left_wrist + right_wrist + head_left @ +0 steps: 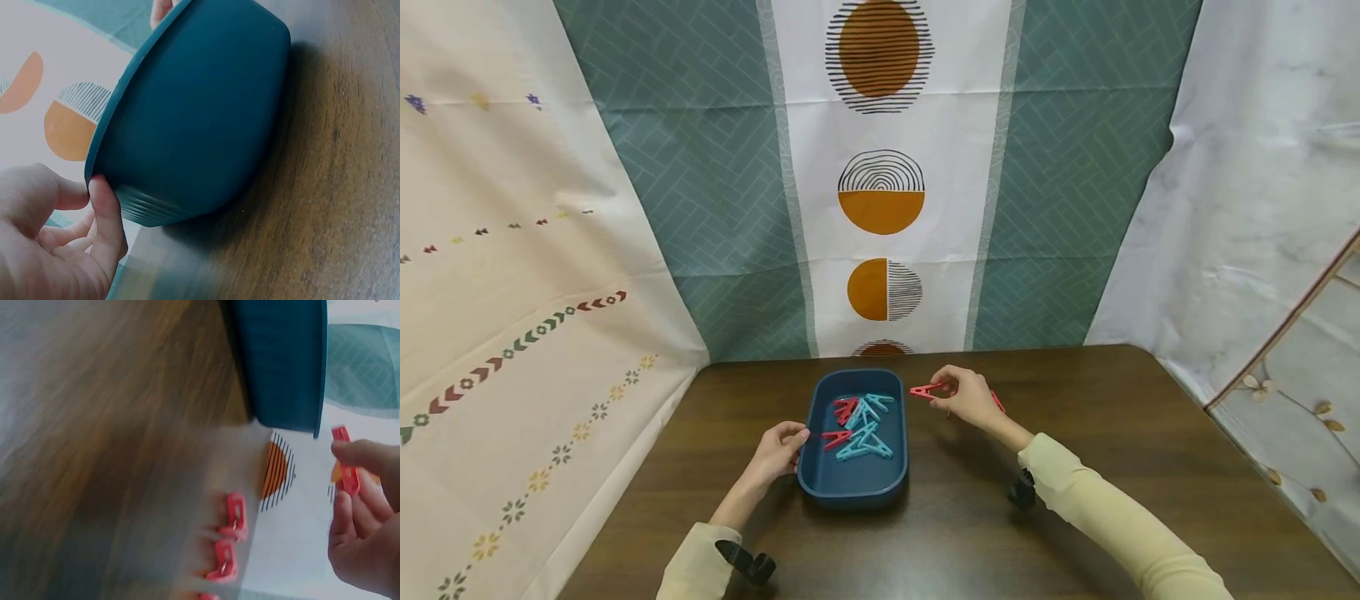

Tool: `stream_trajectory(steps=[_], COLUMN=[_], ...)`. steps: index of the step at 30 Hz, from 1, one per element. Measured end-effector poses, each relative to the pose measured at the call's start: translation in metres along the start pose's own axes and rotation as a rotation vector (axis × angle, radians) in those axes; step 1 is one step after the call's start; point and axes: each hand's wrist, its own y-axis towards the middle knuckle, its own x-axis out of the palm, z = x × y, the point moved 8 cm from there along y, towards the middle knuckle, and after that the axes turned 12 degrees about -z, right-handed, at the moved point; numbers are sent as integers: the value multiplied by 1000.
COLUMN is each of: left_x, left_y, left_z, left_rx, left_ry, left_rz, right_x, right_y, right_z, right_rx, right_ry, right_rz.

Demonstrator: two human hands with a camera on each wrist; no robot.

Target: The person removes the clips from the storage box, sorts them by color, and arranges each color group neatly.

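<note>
A dark blue plastic basin (853, 483) with rounded corners stands on the table, several turquoise clothespins (865, 446) and a few red clothespins (837, 439) lying inside it. My left hand (778, 450) pinches the basin's left rim between thumb and fingers; the left wrist view shows this hand (69, 231) at the basin's outer wall (194, 106). Just off the right rim, my right hand (966, 398) holds a red clothespin (925, 390) by thumb and fingertips, raised above the table. In the right wrist view the pinched clothespin (347, 462) is seen edge-on.
More red clothespins (225, 559) stand in a row on the table, partly behind my right hand in the head view, where one (997, 401) shows. The brown wooden table (985, 533) ends at a patterned cloth (880, 325) hanging along its back edge.
</note>
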Motion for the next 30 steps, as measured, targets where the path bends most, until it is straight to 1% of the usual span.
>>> stream_trajectory(steps=[3,6,11,17,23,30], left_x=[0,0,0,1,0,0], left_y=[-1,-1,0,0,-2,0], left_z=[1,1,1,1,2,1], left_rx=[1,-1,-8,-9,-15,-19], left_ry=[6,6,3,-2,11,16], left_rz=[4,0,-6,-12,-11,-14], right_x=[-13,-23,-38,-55,-65,-66], right_y=[-7,-14,-26,-43,-55,-61], right_z=[11,24,49,79,97,111], right_rx=[66,116,191,336,426,551], right_ry=[4,11,-23,-76,-71,-48], right_rz=[80,132,184,234,241,203])
